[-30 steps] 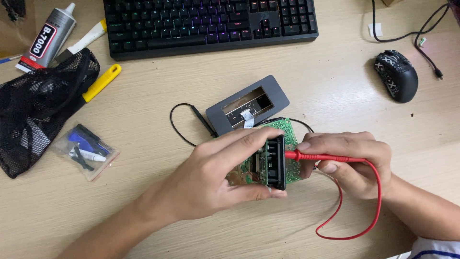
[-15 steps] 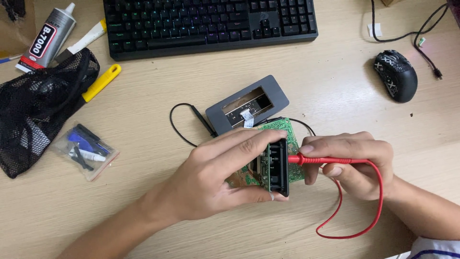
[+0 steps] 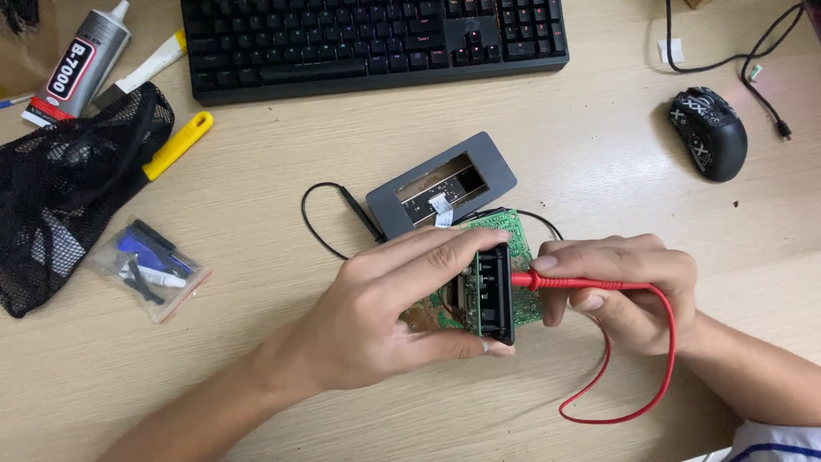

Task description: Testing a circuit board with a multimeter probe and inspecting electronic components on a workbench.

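Left hand (image 3: pixel 376 321) clamped around a green circuit board (image 3: pixel 513 248) with a black rectangular part (image 3: pixel 494 295) mounted on it, forefinger along the top edge, thumb under the lower corner, board held just above the table (image 3: pixel 256 376) near the middle. Right hand (image 3: pixel 620 287) closed on a red test probe (image 3: pixel 569 281), pinched between thumb and fingers, tip touching the right side of the black part. Red lead (image 3: pixel 637 376) looping down from the probe and back under the right wrist. Just behind the board, a grey flat case with a rectangular window (image 3: pixel 440 184), lying tilted on the table, with a thin black cable (image 3: pixel 321 227) curling out to its left. Further back, a black keyboard (image 3: pixel 368 43); far right, a black mouse (image 3: pixel 708 133). At left, a black mesh bag (image 3: pixel 68 192), a yellow-handled tool (image 3: pixel 177 145) poking out beside it, a small clear bag of bits (image 3: pixel 150 269) in front, and a glue tube (image 3: pixel 81 60) near the top corner.
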